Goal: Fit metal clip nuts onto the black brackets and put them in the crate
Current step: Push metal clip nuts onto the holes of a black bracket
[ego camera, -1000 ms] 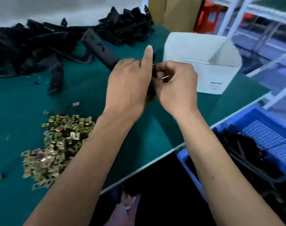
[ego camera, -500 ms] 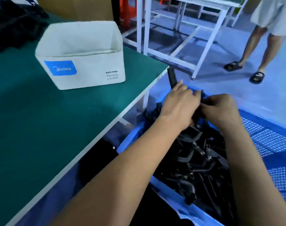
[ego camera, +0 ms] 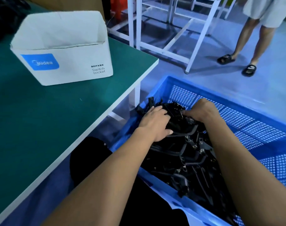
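in the head view, a white midea cardboard box [ego camera: 62, 51] marked "switch socket" stands open on the green worktable [ego camera: 41, 119], well apart from the hands. a white metal frame [ego camera: 168, 30] stands on the blue floor beyond, and beside it a second person's two legs in black slides [ego camera: 237, 64]. one blue perforated crate [ego camera: 246, 128] sits on the floor just beside the table's corner, holding a tangled heap of black brackets [ego camera: 188, 157] too many to count; several small metal clip nuts [ego camera: 196, 146] glint on them. both forearms cross over the heap and hide part of it. the left hand [ego camera: 155, 124] grips one black bracket [ego camera: 175, 115] at the top of the heap, fingers curled over it; the right hand [ego camera: 202, 110] pinches its other end. half a second ago the same bracket was held higher, above the crate; it has come down onto the heap, and the view has dropped closer.
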The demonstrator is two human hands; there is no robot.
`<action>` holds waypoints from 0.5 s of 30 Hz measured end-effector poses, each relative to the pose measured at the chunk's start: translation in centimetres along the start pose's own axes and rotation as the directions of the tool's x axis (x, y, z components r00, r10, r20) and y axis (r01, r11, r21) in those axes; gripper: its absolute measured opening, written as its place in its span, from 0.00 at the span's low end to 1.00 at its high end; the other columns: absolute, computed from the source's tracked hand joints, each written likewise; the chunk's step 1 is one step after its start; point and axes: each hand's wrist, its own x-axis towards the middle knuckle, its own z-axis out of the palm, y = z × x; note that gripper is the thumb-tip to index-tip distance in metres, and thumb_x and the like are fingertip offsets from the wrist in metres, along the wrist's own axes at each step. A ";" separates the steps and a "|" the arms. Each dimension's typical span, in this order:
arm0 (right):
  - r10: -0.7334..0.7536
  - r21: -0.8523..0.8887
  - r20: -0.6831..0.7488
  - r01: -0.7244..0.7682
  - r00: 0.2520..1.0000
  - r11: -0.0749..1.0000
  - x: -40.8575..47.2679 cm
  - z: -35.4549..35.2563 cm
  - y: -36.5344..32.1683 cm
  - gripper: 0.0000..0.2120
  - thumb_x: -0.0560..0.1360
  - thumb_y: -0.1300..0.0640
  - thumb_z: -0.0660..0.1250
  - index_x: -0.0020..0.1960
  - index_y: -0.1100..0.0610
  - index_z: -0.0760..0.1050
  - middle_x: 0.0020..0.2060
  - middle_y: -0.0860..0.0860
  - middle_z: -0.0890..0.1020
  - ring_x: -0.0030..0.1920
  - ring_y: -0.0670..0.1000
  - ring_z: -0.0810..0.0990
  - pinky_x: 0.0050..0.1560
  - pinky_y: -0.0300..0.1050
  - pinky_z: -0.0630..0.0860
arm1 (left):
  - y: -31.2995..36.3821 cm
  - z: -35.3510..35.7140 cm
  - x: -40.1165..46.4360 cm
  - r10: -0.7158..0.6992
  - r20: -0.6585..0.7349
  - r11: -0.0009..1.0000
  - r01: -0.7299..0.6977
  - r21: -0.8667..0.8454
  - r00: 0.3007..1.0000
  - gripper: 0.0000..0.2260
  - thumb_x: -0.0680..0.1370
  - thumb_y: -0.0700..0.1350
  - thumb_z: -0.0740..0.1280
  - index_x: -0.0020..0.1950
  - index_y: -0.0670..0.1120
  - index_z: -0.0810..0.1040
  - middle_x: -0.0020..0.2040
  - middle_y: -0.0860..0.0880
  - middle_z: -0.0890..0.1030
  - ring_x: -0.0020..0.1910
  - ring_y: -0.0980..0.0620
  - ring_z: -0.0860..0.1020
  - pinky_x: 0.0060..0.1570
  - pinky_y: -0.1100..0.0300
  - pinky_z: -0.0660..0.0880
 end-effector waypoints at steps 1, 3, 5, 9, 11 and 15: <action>0.007 0.065 -0.085 -0.001 0.996 0.998 -0.2 -0.6 -0.3 0.28 0.70 0.35 0.75 0.44 0.62 0.79 0.42 0.57 0.79 0.48 0.59 0.80 0.45 0.45 0.71 | 0.1 -0.7 0.1 0.003 -0.070 0.998 -0.007 -0.056 0.998 0.28 0.81 0.58 0.68 0.78 0.46 0.70 0.78 0.47 0.68 0.80 0.46 0.58 0.79 0.52 0.54; -0.018 0.223 -0.239 0.073 0.971 0.972 -1.3 -2.3 -1.6 0.20 0.72 0.41 0.76 0.44 0.59 0.84 0.40 0.57 0.84 0.44 0.58 0.80 0.44 0.44 0.72 | 0.4 -2.6 0.0 -0.024 -0.258 0.978 -0.031 -0.205 0.966 0.25 0.80 0.52 0.70 0.76 0.46 0.72 0.73 0.47 0.73 0.75 0.46 0.66 0.73 0.53 0.63; -0.129 0.318 -0.335 0.241 0.933 0.917 -3.0 -4.1 -4.0 0.12 0.74 0.49 0.76 0.46 0.58 0.85 0.40 0.55 0.85 0.44 0.56 0.82 0.44 0.42 0.71 | 0.6 -4.9 -0.6 -0.093 -0.448 0.936 -0.075 -0.343 0.889 0.22 0.79 0.44 0.71 0.73 0.45 0.75 0.67 0.46 0.78 0.68 0.44 0.74 0.68 0.50 0.70; -0.449 0.291 -0.516 0.642 0.730 0.709 -8.6 -7.8 -11.2 0.04 0.75 0.58 0.71 0.46 0.54 0.84 0.32 0.45 0.80 0.32 0.41 0.76 0.35 0.30 0.65 | -0.7 -10.5 -3.7 -0.266 -0.748 0.841 -0.232 -0.488 0.608 0.17 0.74 0.34 0.67 0.62 0.43 0.80 0.56 0.48 0.83 0.54 0.48 0.81 0.52 0.50 0.80; -0.530 0.271 -0.566 0.750 0.631 0.604 -11.9 -9.0 -15.4 0.08 0.74 0.59 0.66 0.36 0.55 0.77 0.25 0.46 0.72 0.28 0.42 0.71 0.31 0.32 0.62 | -2.6 -13.4 -6.1 -0.333 -0.826 0.837 -0.262 -0.481 0.455 0.17 0.73 0.32 0.66 0.59 0.43 0.81 0.51 0.50 0.83 0.49 0.54 0.82 0.50 0.54 0.80; -0.723 0.296 -0.511 0.885 0.465 0.360 -18.2 -7.9 -25.9 0.10 0.70 0.61 0.62 0.32 0.52 0.69 0.23 0.47 0.68 0.27 0.46 0.68 0.30 0.36 0.59 | -9.7 -17.1 -14.9 -0.486 -0.843 0.847 -0.113 -0.519 0.230 0.16 0.71 0.33 0.64 0.55 0.44 0.81 0.45 0.53 0.82 0.44 0.55 0.80 0.47 0.61 0.78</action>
